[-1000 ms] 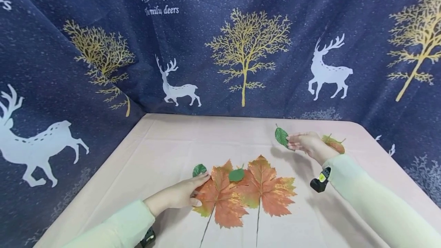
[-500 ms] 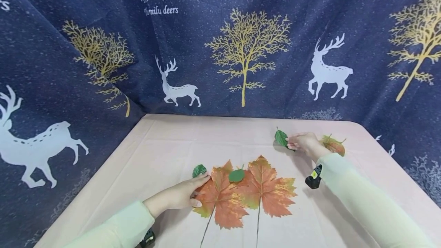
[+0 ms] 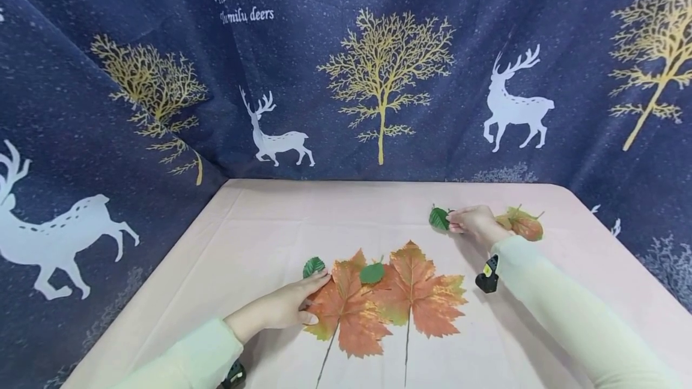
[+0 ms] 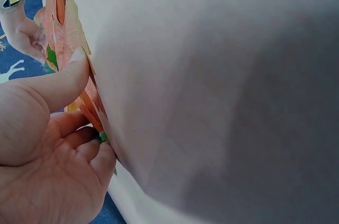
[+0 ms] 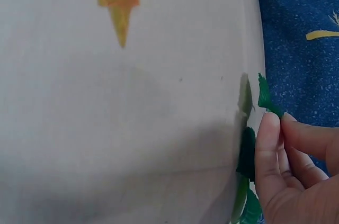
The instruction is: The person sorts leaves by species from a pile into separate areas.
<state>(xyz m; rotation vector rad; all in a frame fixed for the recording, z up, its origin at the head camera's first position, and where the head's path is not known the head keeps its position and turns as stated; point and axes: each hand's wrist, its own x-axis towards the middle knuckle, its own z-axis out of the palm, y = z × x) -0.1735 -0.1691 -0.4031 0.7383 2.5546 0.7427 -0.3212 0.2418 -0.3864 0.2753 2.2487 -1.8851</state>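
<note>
My right hand (image 3: pixel 476 221) pinches a green leaf (image 5: pixel 264 91) between thumb and fingertips, low over the back right of the table. More green leaf (image 5: pixel 246 152) shows beside and below those fingers in the right wrist view. In the head view the green leaf (image 3: pixel 439 218) pokes out left of the fingertips. My left hand (image 3: pixel 286 305) rests with extended fingers on the left edge of an orange maple leaf (image 3: pixel 346 311). A small green leaf (image 3: pixel 312 266) lies just beyond its fingertips. Another maple leaf (image 3: pixel 418 299) overlaps on the right, and a rounded green leaf (image 3: pixel 371 273) lies across the two.
Behind the right hand lie several orange-and-green leaves (image 3: pixel 524 224). A pale cloth covers the table (image 3: pixel 259 227). A dark blue curtain (image 3: pixel 335 137) printed with deer and trees hangs along the back and sides.
My right hand has lowered slightly, bringing the green leaf down toward the table; the leaf appears more tilted. My left hand stays on the maple leaf. The head view has shifted a little.
</note>
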